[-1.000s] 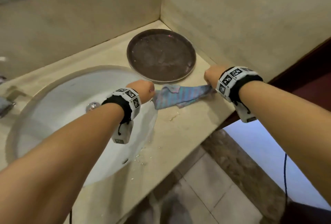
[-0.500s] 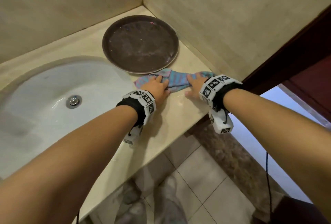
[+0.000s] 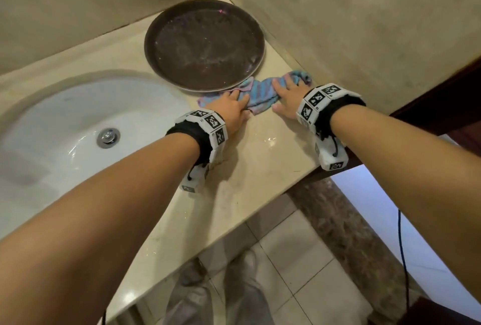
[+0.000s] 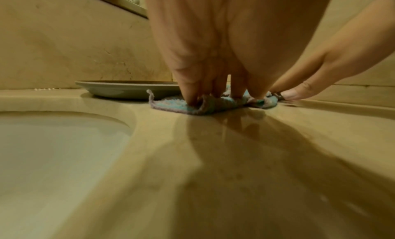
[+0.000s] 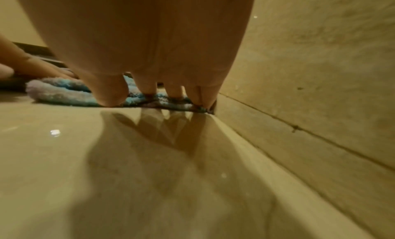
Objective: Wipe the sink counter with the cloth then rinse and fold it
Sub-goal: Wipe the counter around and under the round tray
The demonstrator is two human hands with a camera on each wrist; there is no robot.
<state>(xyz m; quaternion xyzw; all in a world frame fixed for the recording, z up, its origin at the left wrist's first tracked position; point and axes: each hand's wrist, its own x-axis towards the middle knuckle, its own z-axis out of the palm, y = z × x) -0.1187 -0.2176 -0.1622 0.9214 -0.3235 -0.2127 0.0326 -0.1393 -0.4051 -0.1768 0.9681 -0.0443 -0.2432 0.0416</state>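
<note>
We press our left hand (image 3: pixel 230 108) and right hand (image 3: pixel 287 99) flat, fingers straight, on the blue-pink cloth (image 3: pixel 256 93) at frame centre on the beige counter (image 3: pixel 260 158). Cloth touches the brown plate (image 3: pixel 204 45) above; white sink (image 3: pixel 65 121) lies left.

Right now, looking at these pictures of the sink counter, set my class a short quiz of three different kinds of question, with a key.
1. True or false: the cloth lies inside the sink.
2. Multiple choice: what is the right hand doing? A) lifting the plate B) pressing flat on the cloth C) hanging idle off the counter edge
3. Short answer: what stands on the counter just behind the cloth?

Key
1. False: it lies on the counter, near the side wall.
2. B; the left hand presses on the cloth's other end.
3. A dark round plate, in the corner.
</note>
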